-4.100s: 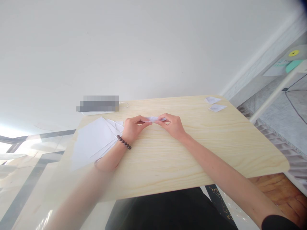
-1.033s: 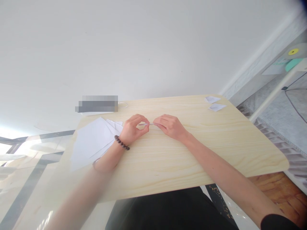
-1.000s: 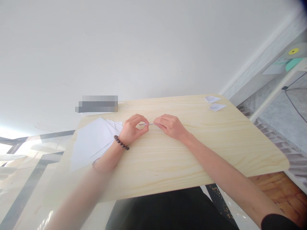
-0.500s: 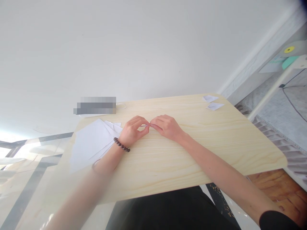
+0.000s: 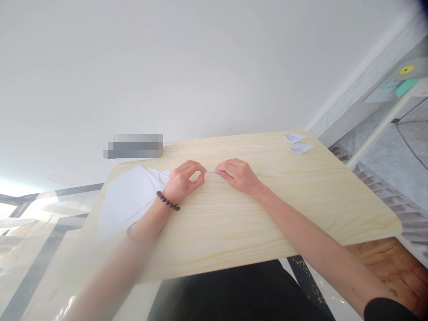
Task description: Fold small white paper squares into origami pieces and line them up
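Pinching thin paper (image 5: 210, 172) with left hand (image 5: 182, 180) and right hand (image 5: 240, 176). Could rip if pulled hard, slip if held loosely.

A pale, wood-grained bench (image 5: 284, 178) with rounded corners is carrying several things. Plain white paper sheets (image 5: 125, 196) are lying fanned and overlapping toward its left side. A pixelated dark grey oblong object (image 5: 137, 149) is sitting at the far left, a thin white looped cord (image 5: 171, 145) showing beside it. Two small, kite-shaped pieces of folded white paper (image 5: 301, 148) are lying near the far right corner.
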`<state>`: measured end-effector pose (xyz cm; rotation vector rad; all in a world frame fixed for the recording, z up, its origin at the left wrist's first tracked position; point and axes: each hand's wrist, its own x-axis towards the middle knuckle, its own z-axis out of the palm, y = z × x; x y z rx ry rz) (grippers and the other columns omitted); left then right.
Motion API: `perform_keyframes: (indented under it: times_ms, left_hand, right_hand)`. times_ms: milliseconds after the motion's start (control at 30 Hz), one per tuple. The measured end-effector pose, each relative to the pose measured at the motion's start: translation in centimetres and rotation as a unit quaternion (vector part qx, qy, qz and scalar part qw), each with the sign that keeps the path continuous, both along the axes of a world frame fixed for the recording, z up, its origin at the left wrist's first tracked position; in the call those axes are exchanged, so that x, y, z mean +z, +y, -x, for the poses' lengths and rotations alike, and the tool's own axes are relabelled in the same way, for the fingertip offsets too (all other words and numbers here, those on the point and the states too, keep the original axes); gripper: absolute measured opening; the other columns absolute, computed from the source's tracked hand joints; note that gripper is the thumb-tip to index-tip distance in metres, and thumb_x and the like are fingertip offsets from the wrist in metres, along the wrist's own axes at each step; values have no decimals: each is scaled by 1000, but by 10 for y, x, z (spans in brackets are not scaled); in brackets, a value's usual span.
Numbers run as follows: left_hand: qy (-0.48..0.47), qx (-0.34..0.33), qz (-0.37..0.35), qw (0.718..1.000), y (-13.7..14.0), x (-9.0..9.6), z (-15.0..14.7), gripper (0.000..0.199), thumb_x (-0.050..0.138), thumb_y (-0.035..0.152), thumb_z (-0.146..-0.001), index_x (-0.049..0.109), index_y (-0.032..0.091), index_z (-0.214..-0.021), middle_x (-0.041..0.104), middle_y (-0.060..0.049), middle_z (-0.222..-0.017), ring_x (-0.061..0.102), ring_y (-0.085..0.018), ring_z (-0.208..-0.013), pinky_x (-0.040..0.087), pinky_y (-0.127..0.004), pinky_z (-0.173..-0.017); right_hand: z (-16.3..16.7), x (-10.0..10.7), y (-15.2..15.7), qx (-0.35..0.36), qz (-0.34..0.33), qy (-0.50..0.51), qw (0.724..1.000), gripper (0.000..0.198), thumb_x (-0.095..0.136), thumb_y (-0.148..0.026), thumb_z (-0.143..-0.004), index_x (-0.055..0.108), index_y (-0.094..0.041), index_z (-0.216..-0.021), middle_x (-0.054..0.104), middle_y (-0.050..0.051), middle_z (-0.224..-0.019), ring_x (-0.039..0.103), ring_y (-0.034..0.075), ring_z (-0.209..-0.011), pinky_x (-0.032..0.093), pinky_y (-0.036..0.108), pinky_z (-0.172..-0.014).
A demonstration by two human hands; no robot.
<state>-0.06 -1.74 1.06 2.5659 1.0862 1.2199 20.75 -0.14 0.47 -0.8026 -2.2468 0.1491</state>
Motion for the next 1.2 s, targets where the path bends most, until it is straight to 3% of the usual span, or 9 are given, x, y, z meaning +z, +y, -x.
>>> perform_keyframes:
  times_ms: [300,467,633,767,900,1200]
  left_hand:
    - [28,14,19,999,2,-4,2,18,50,17,-79,63,18,-93,66,-5,-87,60,-13,-80,47,-27,-76]
    - [59,-1,7,998,0,-3,-4,17,53,23,-79,62,19,-93,67,-4,-86,60,-15,-81,46,-29,-79]
    - [53,18,-18,998,1,-4,-3,13,51,22,-82,62,18,-86,67,-3,-80,60,-15,-75,45,-28,-73]
    - [51,53,9,997,2,-4,4,14,49,24,-82,60,18,-89,66,-4,-83,59,-14,-76,45,-27,-72]
    - [71,37,35,996,1,-3,1,16,50,28,-82,58,18,-91,65,-4,-87,59,-14,-77,45,-27,-71]
    - [83,27,-40,995,3,-7,-4,15,50,27,-83,60,17,-83,65,-3,-70,57,-13,-65,43,-26,-66]
  right_hand:
    - [-3,-2,3,-26,-11,-17,999,20,43,-30,-87,60,-19,-84,66,3,-82,57,14,-77,38,27,-73]
    - [3,-3,2,0,-31,-51,998,21,43,-30,-87,61,-19,-85,66,1,-83,58,13,-78,38,28,-72]
    - [3,-5,1,-12,1,-27,1000,23,46,-34,-85,62,-17,-85,67,3,-82,59,14,-76,42,27,-71]
    - [-1,-4,2,-21,23,-11,999,23,46,-31,-85,64,-17,-88,67,3,-83,60,14,-76,44,26,-70]
    - [-1,-3,0,-2,12,-14,1000,23,44,-29,-86,64,-18,-89,67,3,-82,60,14,-76,45,26,-69]
    - [3,-6,-1,17,-5,-34,999,23,42,-27,-87,63,-18,-92,67,3,-82,59,13,-74,44,26,-68]
